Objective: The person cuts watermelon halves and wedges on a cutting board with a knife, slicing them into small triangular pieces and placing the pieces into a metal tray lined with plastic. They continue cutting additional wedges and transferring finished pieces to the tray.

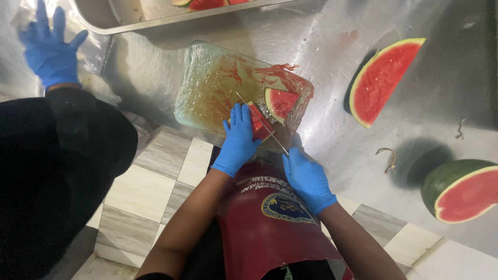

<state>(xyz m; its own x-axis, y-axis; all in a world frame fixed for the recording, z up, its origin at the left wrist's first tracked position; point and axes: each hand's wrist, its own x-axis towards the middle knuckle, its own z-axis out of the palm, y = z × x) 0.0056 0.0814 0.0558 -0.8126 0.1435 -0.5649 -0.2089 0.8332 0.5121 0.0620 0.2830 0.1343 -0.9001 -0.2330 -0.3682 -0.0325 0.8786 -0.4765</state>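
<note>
Watermelon piece (258, 122), at the centre of the frame on a juice-smeared cutting board (207, 93), is pressed down by the gloved left hand (238, 140), its fingers laid flat over it. A knife (264, 124) is gripped in the closed right hand (307, 177), its blade set across the piece. Just beside it, a small wedge (281, 102) is seen. At upper left, another person's gloved hand (49, 49) is spread wide.

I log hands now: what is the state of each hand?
Left hand: open, pressing flat on watermelon piece.
Right hand: closed, holding knife.
</note>
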